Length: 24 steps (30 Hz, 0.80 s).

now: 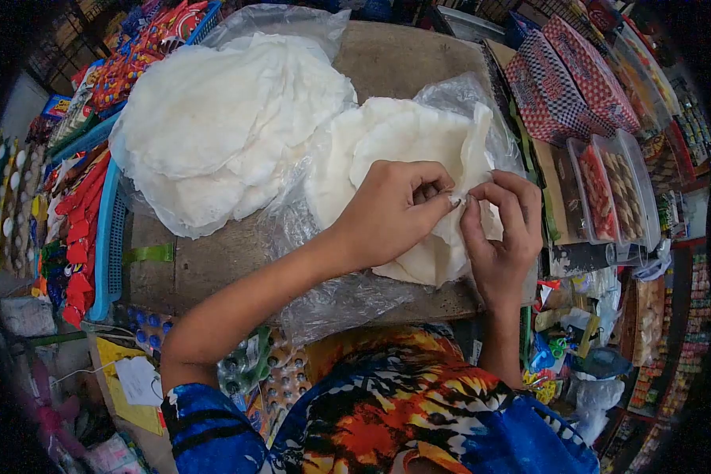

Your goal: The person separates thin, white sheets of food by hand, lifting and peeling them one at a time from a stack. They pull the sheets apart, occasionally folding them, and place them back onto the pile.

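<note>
A stack of thin, white, roughly round sheets (205, 118), wafer-like with wavy edges, lies at the left of the board. A smaller pile of similar creamy sheets (395, 134) rests on clear plastic (347, 304) to its right. Over this smaller pile my left hand (403, 209) is closed, thumb against the index finger. Close beside it my right hand (504, 229) also pinches, fingertips nearly meeting those of the left. What the fingertips hold is too small to make out. Near them, one sheet stands curled up at the pile's right edge.
The worn brown board (411, 47) bears both piles. Blue plastic baskets (110, 229) with bright packets line the left. At the right are checked boxes (557, 83) and clear containers (620, 189) of snacks. Stocked shelves stand farther out.
</note>
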Tool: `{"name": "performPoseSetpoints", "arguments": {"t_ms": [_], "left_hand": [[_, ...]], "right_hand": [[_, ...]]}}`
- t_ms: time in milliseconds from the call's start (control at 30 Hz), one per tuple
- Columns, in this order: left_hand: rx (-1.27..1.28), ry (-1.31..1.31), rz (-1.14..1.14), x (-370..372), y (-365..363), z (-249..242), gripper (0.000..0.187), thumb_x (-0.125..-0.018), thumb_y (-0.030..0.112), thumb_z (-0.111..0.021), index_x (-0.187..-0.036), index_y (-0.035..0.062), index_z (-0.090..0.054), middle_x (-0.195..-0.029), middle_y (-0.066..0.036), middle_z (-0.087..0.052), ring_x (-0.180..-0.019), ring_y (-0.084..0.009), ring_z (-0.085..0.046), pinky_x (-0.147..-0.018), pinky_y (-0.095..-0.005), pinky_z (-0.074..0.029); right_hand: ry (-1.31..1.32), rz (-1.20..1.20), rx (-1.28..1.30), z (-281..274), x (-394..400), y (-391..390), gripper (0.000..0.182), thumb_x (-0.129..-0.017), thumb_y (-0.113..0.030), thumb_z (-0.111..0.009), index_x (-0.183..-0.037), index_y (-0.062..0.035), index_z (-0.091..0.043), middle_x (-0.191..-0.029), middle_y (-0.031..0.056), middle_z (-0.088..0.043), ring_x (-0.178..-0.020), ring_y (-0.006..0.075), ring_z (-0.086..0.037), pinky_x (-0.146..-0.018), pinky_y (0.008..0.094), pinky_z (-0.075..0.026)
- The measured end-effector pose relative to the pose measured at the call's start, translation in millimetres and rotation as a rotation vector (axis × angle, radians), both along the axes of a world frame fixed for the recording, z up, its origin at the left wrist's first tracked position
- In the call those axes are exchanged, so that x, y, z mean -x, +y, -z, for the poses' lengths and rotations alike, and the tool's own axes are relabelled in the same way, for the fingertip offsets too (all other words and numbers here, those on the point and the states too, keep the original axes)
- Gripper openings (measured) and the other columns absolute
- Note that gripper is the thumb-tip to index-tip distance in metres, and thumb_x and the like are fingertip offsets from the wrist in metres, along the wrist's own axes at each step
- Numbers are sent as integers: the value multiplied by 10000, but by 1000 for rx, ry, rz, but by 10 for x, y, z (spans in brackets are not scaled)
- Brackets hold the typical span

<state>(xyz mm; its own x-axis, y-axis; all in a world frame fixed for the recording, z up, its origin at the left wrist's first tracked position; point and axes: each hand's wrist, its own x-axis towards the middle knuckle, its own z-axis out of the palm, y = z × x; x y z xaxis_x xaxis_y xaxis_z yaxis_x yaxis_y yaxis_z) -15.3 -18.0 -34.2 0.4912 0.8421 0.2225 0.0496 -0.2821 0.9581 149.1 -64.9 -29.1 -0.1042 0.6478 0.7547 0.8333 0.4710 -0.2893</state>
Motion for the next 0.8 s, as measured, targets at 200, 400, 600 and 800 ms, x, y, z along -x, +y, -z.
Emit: {"name": "performPoseSetpoints", "arguments": {"t_ms": [200, 400, 600, 800], "left_hand": [[-1, -11, 19, 9, 21, 13, 138, -830, 81, -616, -893, -42, -622, -713, -15, -600, -656, -42, -502, -576, -228, -426], [-17, 76, 12, 1, 0, -26, 137, -832, 89, -615, -897, -31, -623, -703, -34, -599, -644, -48, -508, -563, -235, -425], [-198, 41, -38, -22, 4, 32, 118, -817, 85, -624, -883, -13, -626, -666, -65, -601, -597, -57, -515, -535, -247, -424], [-146, 31, -66, -34, -28, -25, 107, -805, 82, -632, -828, -20, -605, -628, -38, -581, -565, -46, -495, -520, -231, -416]], "right_hand": [[-24, -1, 29, -19, -40, -15, 243, -672, 12, -708, -902, -37, -649, -980, 124, -599, -944, 303, -565, -803, 386, -465], [-77, -45, 26, -66, -86, -19, 243, -663, 8, -709, -894, -41, -654, -1004, 114, -603, -983, 312, -554, -827, 398, -461], [-31, -23, 44, -25, -26, -12, 226, -644, 25, -686, -855, -31, -629, -1006, 119, -597, -1007, 311, -542, -838, 398, -454], [98, 62, 53, 0, 11, 6, 182, -640, 39, -644, -807, -17, -594, -983, 135, -596, -982, 305, -554, -820, 376, -459]]}}
